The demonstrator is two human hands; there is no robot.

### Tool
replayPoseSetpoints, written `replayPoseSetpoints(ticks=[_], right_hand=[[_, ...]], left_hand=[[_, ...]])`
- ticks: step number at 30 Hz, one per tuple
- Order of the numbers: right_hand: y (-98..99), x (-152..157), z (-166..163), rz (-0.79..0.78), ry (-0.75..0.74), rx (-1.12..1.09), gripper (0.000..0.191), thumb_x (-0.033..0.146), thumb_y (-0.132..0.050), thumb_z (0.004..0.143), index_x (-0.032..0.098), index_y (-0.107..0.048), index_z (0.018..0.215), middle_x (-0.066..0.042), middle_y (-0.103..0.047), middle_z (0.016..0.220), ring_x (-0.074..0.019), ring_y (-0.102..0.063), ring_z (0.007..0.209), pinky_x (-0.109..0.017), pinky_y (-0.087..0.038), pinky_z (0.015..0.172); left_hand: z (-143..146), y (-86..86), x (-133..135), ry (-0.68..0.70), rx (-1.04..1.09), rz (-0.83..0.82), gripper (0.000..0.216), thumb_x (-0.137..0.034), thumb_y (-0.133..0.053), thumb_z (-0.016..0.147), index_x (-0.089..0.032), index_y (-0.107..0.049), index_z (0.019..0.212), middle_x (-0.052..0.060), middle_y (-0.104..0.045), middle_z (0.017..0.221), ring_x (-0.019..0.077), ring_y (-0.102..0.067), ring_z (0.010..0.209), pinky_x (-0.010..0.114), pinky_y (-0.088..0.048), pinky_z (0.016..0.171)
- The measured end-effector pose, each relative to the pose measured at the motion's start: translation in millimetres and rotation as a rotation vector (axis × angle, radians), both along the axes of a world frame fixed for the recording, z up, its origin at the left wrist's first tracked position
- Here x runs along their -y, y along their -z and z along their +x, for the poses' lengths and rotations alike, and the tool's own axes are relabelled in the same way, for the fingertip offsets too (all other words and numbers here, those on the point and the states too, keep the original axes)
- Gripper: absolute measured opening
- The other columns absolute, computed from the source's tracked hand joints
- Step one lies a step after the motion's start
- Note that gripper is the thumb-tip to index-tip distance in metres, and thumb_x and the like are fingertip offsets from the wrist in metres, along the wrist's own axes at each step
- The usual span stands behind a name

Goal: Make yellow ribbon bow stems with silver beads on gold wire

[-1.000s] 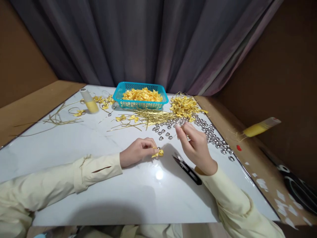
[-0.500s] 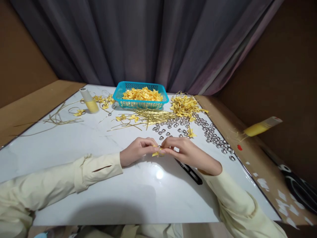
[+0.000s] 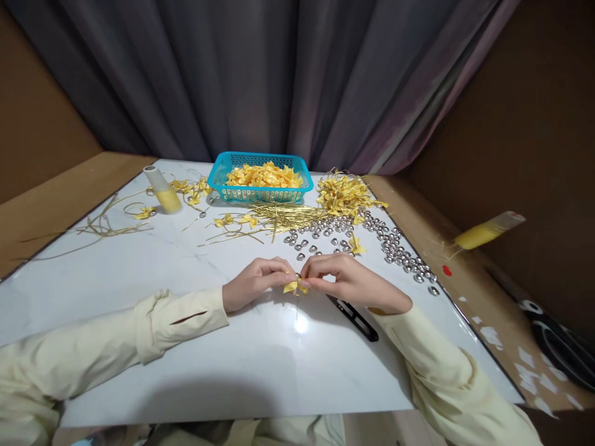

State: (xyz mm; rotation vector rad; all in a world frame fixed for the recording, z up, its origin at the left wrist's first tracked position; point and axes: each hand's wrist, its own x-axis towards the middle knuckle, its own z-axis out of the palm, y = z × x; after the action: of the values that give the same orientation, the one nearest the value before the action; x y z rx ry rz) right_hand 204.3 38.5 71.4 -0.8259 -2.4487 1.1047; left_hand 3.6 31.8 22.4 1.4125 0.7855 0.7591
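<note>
A small yellow ribbon bow (image 3: pixel 290 287) is pinched between the fingertips of my left hand (image 3: pixel 258 282) and my right hand (image 3: pixel 341 277), above the white marbled table (image 3: pixel 209 365). A silvery bit shows at the top of the bow, between the fingers; thin gold wire seems to curve below it. Under my right hand lies a black slotted tool (image 3: pixel 357 319), its far end hidden by the fingers. Just beyond the hands, silver beads (image 3: pixel 332 226) are scattered, with a loose yellow bow (image 3: pixel 357 243) among them.
A blue basket (image 3: pixel 260 193) of yellow bows stands at the back. Beside it are gold wires (image 3: pixel 288 218) and a heap of wired bows (image 3: pixel 346 193). A glue bottle (image 3: pixel 163 191) stands left; another bottle (image 3: pixel 489 231) lies right, near black-handled scissors (image 3: pixel 555 341).
The fingers have shifted slightly on the bow, so more of its yellow ribbon shows below them. The whole view has moved a little.
</note>
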Motion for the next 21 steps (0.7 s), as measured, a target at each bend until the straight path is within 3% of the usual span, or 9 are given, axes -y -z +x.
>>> replayPoseSetpoints(ticks=[5,11,16,21], right_hand=[[4.0,-1.5,3.0,0.008,0.019,-0.022,0.020,0.028,-0.054,0.086,0.016,-0.058,0.070,-0.003,-0.063,0.074,-0.0112,-0.058,0.069,-0.024,-0.047,0.069],[6.3,-0.1,6.0,-0.135,0.081,-0.080,0.015,0.025,-0.060,0.080,0.018,-0.047,0.083,-0.002,-0.062,0.081,-0.0128,-0.064,0.075,-0.025,-0.050,0.069],[2.7,2.1,5.0,-0.155,0.088,-0.049,0.005,0.020,-0.055,0.083,0.017,-0.053,0.087,-0.004,-0.066,0.081,-0.0141,-0.066,0.077,-0.027,-0.051,0.071],[1.6,2.6,4.9,-0.157,0.113,-0.092,0.006,0.020,-0.057,0.082,0.016,-0.058,0.087,-0.004,-0.067,0.081,-0.0139,-0.066,0.076,-0.026,-0.052,0.072]], left_hand=[[-0.6,-0.8,1.0,0.000,-0.018,0.016,0.021,-0.028,-0.057,0.077,-0.014,-0.060,0.063,0.003,-0.054,0.075,0.0157,-0.049,0.076,0.028,-0.035,0.076],[1.4,-2.4,2.2,-0.017,-0.031,0.040,0.027,-0.035,-0.058,0.078,-0.013,-0.060,0.062,0.004,-0.055,0.075,0.0169,-0.049,0.077,0.030,-0.036,0.076],[0.8,-2.4,2.5,-0.030,-0.039,0.052,0.028,-0.037,-0.059,0.078,-0.014,-0.061,0.063,0.004,-0.055,0.075,0.0171,-0.049,0.075,0.031,-0.037,0.076],[0.1,-2.6,3.1,-0.035,-0.052,0.034,0.029,-0.038,-0.056,0.079,-0.014,-0.061,0.065,0.004,-0.054,0.075,0.0166,-0.048,0.075,0.030,-0.037,0.076]])
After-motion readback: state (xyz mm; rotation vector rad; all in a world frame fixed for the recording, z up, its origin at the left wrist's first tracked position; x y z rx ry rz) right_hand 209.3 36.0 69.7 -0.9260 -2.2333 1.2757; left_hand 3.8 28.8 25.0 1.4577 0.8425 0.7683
